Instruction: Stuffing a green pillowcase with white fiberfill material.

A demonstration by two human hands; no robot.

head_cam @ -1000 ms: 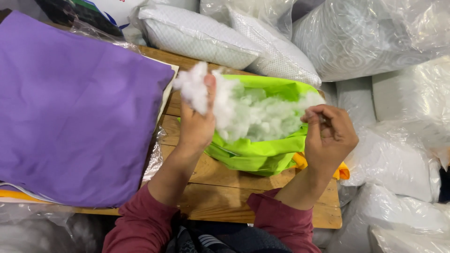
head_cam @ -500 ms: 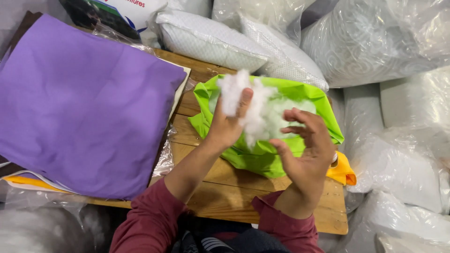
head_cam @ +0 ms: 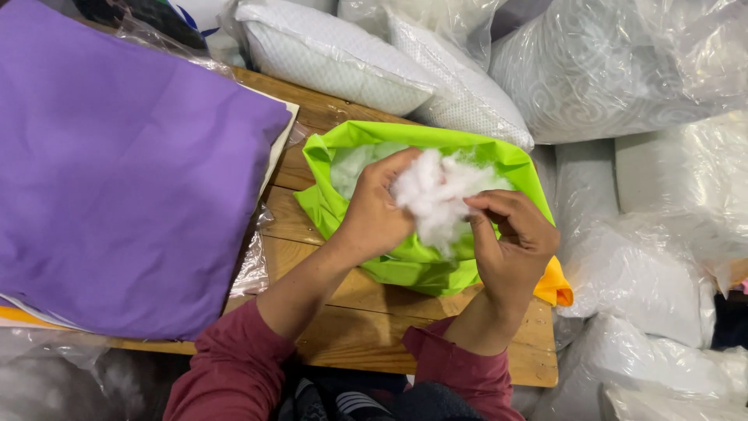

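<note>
A bright green fabric cover (head_cam: pixel 335 204) lies open on the wooden table (head_cam: pixel 366 327), partly filled with white fibre stuffing. Over its opening I hold a clump of white stuffing (head_cam: pixel 436 195) between both hands. My left hand (head_cam: pixel 378 206) grips the clump from the left, fingers curled around it. My right hand (head_cam: pixel 510 238) pinches it from the right with fingertips. Both arms wear dark red sleeves.
A large purple cushion (head_cam: pixel 117 171) in clear plastic covers the table's left side. White pillows in plastic wrap (head_cam: pixel 343 54) are stacked behind and to the right. An orange-yellow cloth (head_cam: pixel 555 287) pokes out beside the green cover.
My left hand lowered the raised clump down over the cover's opening. My right hand came in from the right and took hold of the same clump.
</note>
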